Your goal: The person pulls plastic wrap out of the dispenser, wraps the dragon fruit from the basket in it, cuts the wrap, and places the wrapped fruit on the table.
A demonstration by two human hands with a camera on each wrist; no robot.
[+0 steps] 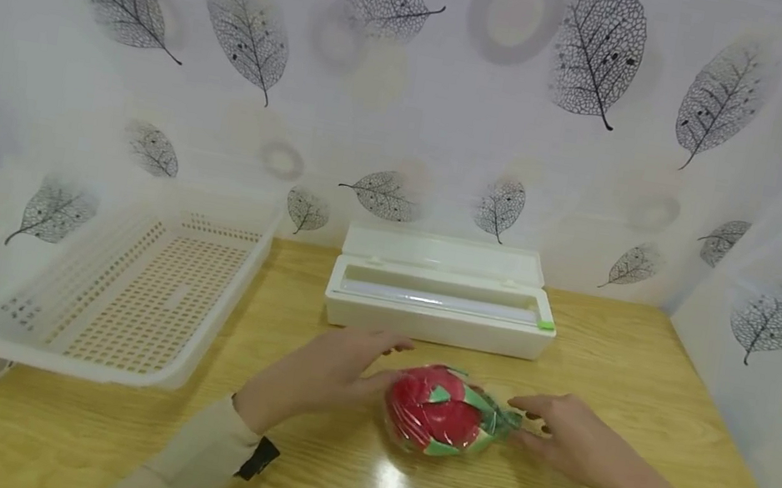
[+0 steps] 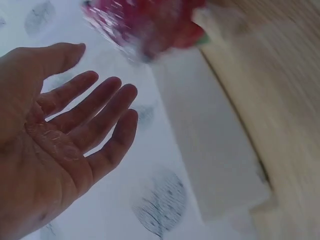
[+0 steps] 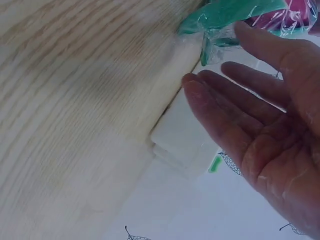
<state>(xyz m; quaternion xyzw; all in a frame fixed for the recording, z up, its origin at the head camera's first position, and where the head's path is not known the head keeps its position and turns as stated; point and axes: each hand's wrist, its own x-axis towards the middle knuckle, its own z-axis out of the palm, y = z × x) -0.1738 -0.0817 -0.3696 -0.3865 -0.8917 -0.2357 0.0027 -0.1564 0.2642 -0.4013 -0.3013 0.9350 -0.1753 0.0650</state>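
Observation:
A red dragon fruit [image 1: 438, 411] with green scales lies on its side on the wooden table, wrapped in shiny clear film. Its green tip [image 3: 225, 20] points right under bunched film. Just left of the fruit is my left hand [image 1: 330, 370], thumb toward it; in the left wrist view the palm shows bare, with relaxed, spread fingers. By the green end my right hand [image 1: 575, 436] reaches in from the right. Its thumb is close to the wrapped tip in the right wrist view, and its fingers are loosely extended, holding nothing; whether the thumb touches the film I cannot tell.
Behind the fruit stands a long white cling film box [image 1: 435, 328], lid [image 1: 443, 253] raised, with a film roll [image 1: 428, 298] inside and a green piece [image 1: 546, 325] at its right end. A white perforated basket [image 1: 77, 367] sits at left. Leaf-printed sheeting [image 1: 416, 130] surrounds the table.

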